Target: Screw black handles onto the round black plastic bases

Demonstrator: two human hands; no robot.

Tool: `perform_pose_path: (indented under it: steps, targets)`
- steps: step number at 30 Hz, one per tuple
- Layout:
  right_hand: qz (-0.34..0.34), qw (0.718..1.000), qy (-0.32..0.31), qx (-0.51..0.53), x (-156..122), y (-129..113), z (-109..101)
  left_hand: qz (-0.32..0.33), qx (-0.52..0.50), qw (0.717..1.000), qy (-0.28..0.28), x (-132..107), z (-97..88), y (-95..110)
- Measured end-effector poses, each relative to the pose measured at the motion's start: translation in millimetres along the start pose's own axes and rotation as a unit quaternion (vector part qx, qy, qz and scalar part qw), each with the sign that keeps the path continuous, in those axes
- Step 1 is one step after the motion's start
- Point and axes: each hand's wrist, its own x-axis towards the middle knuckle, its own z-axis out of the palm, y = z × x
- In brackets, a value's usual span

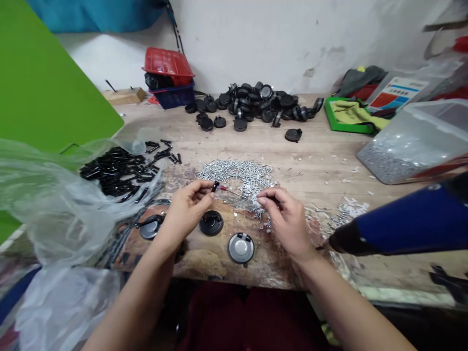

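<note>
A thin steel rod with a red collar (231, 191) is pinched in the person's left hand (186, 212), thumb and fingertips closed in a narrow grip around its black end. The rod sits just in front of a heap of silver screws (234, 173). It looks light and stiff, though slim enough to roll, so the thicker black end seems the surest place to hold. The right hand (287, 219) rests at the near right edge of the heap, its fingertips (263, 198) drawn close together by the rod's tip. Whether they hold a screw is too small to tell. The screws look tiny, slick and easily scattered, so they are likely best pinched singly.

In front of the heap, three round black discs (211, 223) lie on a stained wooden workbench (321, 156), one with a silver center. To its left are loose black rods (113, 170) beside a crumpled clear plastic bag (54, 195). Behind it spreads a large pile of round black parts (256, 105). To its right are a clear plastic tub of screws (413, 141) and a blue-and-black cylindrical object (402, 219).
</note>
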Motion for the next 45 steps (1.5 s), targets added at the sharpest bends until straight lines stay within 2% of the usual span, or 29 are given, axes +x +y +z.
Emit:
perform_pose_path:
  steps: [2, 5, 9, 12, 14, 18, 21, 23, 27, 29, 31, 35, 38, 41, 45]
  targets:
    - [0.044, 0.988, 0.025, 0.146, -7, -17, 7, -0.026, -0.202, 0.978, -0.041, -16, 4.6, 7]
    - [0.089, 0.963, 0.041, 0.251, -13, -34, 19, -0.059, -0.358, 0.929, -0.072, -38, 14.4, 17]
    - [0.112, 0.941, 0.043, 0.316, -18, -39, 29, -0.101, -0.459, 0.877, -0.095, -58, 23.2, 25]
    - [0.106, 0.936, 0.065, 0.329, -23, -39, 33, -0.130, -0.514, 0.840, -0.117, -65, 26.1, 27]
    - [0.091, 0.936, 0.079, 0.329, -25, -40, 34, -0.138, -0.529, 0.829, -0.117, -68, 27.9, 26]
    - [0.093, 0.939, 0.064, 0.326, -28, -42, 33, -0.142, -0.540, 0.823, -0.108, -72, 31.3, 25]
    - [0.125, 0.928, 0.071, 0.345, -28, -41, 31, -0.135, -0.544, 0.821, -0.103, -75, 32.6, 26]
    - [0.175, 0.903, 0.069, 0.387, -27, -40, 30, -0.127, -0.545, 0.821, -0.111, -77, 32.7, 27]
    - [0.261, 0.836, -0.011, 0.482, -27, -44, 26, -0.110, -0.544, 0.821, -0.130, -79, 33.0, 26]
    - [0.266, 0.819, -0.053, 0.505, -28, -47, 23, -0.105, -0.542, 0.824, -0.129, -78, 33.8, 25]
    - [0.262, 0.815, -0.075, 0.511, -30, -49, 21, -0.105, -0.535, 0.829, -0.127, -78, 35.0, 24]
    - [0.231, 0.835, -0.077, 0.494, -33, -46, 16, -0.113, -0.514, 0.844, -0.109, -79, 37.4, 22]
    - [0.175, 0.879, -0.039, 0.442, -35, -41, 14, -0.108, -0.474, 0.867, -0.109, -82, 38.6, 21]
    - [0.126, 0.916, -0.018, 0.381, -36, -36, 14, -0.089, -0.420, 0.897, -0.108, -85, 38.0, 23]
    - [0.074, 0.939, -0.051, 0.331, -39, -31, 11, -0.059, -0.296, 0.952, -0.047, -87, 34.1, 24]
